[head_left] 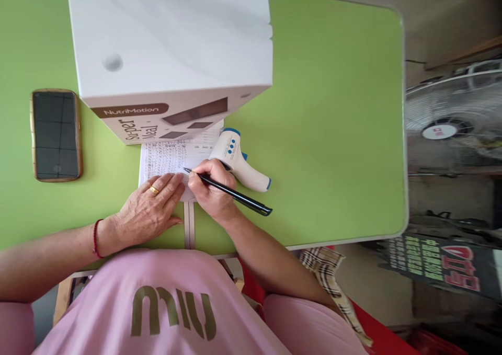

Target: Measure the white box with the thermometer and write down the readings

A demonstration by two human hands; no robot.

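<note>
A black pen point(235, 194) sits pinched in my right hand point(214, 190), its tip on or just above a sheet of paper point(192, 159) covered in small handwriting. My left hand point(151, 206), with a gold ring, lies flat over the paper's lower left part, fingers stretched out. Just beyond my right hand rests a white and blue infrared thermometer point(239, 159), lying on its side and overlapping the paper's right edge. A tall white box point(172, 41) marked NutriMotion stands at the paper's far end and hides part of it.
Left of the box lies a smartphone point(57, 135) with a dark screen. Everything rests on a green folding table point(333, 125) with a pale rim and a centre seam. Off the table's right side stand a fan point(443, 130) and a dark printed bag point(443, 263).
</note>
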